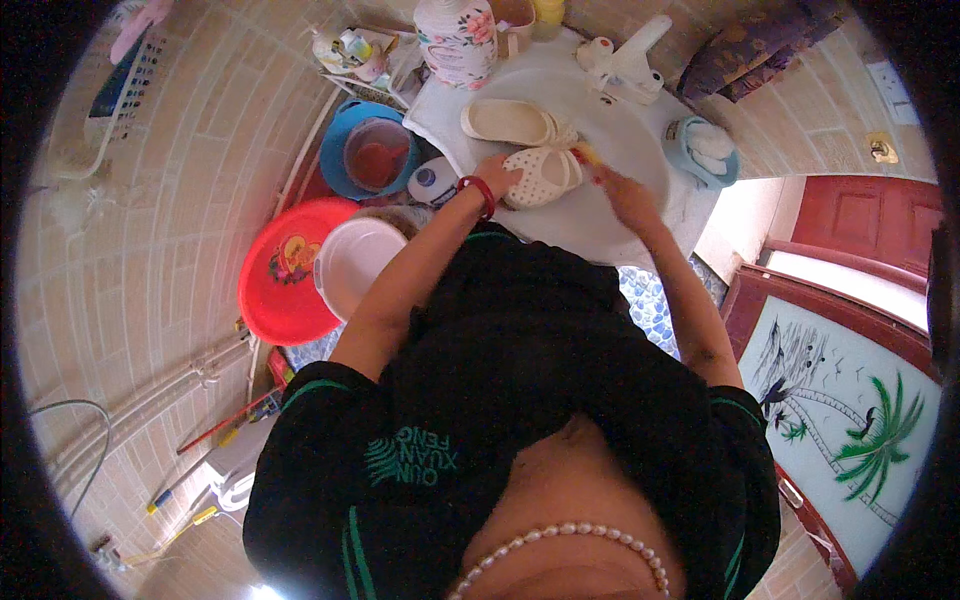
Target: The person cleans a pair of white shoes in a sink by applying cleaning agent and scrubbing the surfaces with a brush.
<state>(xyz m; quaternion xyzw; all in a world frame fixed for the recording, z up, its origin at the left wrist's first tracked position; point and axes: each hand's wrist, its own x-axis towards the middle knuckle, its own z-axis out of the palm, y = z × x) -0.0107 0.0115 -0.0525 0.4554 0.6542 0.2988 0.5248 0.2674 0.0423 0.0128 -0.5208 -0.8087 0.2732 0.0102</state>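
Note:
My left hand (pixel 499 178), with a red bangle at its wrist, grips a cream clog with round holes (pixel 534 180) by its toe end, over the near left part of a white washbasin (pixel 637 135). My right hand (pixel 624 193) is closed around a small brush (pixel 586 155) with a yellow and red part showing, at the clog's right end. The brush is blurred and its bristles are hard to make out. A second cream clog (pixel 506 122) lies just beyond the first, its open side up. The white tap (pixel 626 64) stands at the basin's far side.
A flowered bottle (pixel 457 45) stands on the basin's far left corner. To the left are a blue bucket (pixel 337 150), a red basin (pixel 277 300), a white bucket (pixel 360 259) and a white bottle (pixel 435 184). A light blue container (pixel 679 150) holding white cloth sits at the right edge.

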